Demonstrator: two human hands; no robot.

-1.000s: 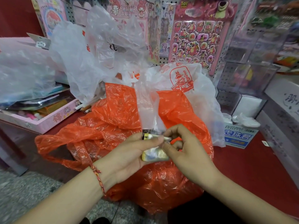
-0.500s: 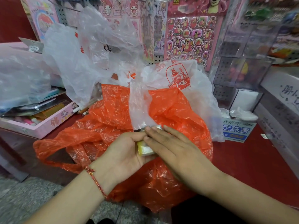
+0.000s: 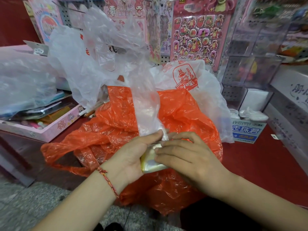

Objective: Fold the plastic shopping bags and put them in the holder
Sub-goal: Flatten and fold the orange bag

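A clear plastic bag (image 3: 146,112) runs as a long strip from the pile down to my hands, its lower end folded into a small packet (image 3: 150,161). My left hand (image 3: 133,157) holds that packet from the left, thumb on its top edge. My right hand (image 3: 185,155) lies over it from the right, fingertips pressing the fold. Under both hands spreads a crumpled orange bag (image 3: 183,117). Behind it lie a white bag with a red print (image 3: 185,75) and more clear bags (image 3: 86,60). I see no holder.
A pink tray (image 3: 50,132) of stationery stands on the left under another clear bag. A blue-and-white box (image 3: 246,132) sits right of the pile on the red counter (image 3: 266,164). Sticker sheets hang on the pegboard behind; clear display boxes stand at the right.
The packet has gained a fold. My right hand went from pinching the strip to lying flat across it, and now its fingertips press on the fold. The left hand kept its hold.
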